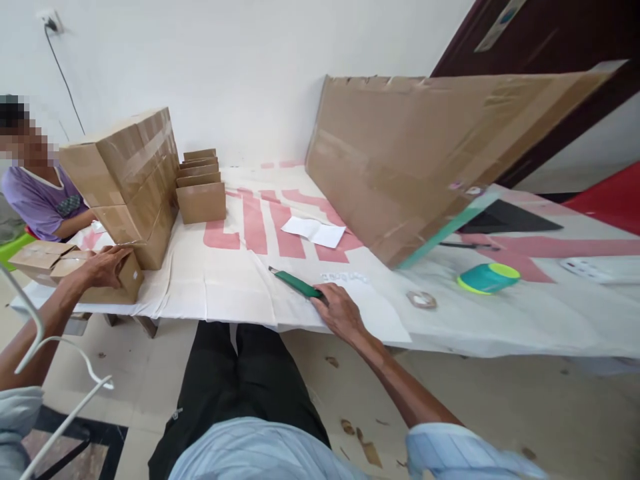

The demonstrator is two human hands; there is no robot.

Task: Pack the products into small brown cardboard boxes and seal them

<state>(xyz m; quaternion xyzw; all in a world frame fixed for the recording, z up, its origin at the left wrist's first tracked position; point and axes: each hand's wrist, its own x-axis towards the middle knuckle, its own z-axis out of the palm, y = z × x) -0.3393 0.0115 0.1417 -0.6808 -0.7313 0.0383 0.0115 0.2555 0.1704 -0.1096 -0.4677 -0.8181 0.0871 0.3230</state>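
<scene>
My left hand (pixel 106 267) rests on a small closed cardboard box (pixel 131 279) at the left front edge of the table, its fingers bent over the top. A similar box (pixel 37 259) lies just left of it. In my right hand (pixel 340 310) is a green utility knife (pixel 295 283), held by its rear end, with the tip pointing to the upper left over the cloth. A white sheet (pixel 383 310) lies beside and under the right hand, with small clear pieces (pixel 345 277) at its top. Farther back sits a folded white paper (pixel 315 232).
Stacked boxes (pixel 135 180) and several upright small boxes (pixel 201 202) stand at the back left. A large cardboard sheet (pixel 400 153) leans at the right. Tape (pixel 421 299) and a teal-yellow object (pixel 489 278) lie right. A person (pixel 43 193) sits far left.
</scene>
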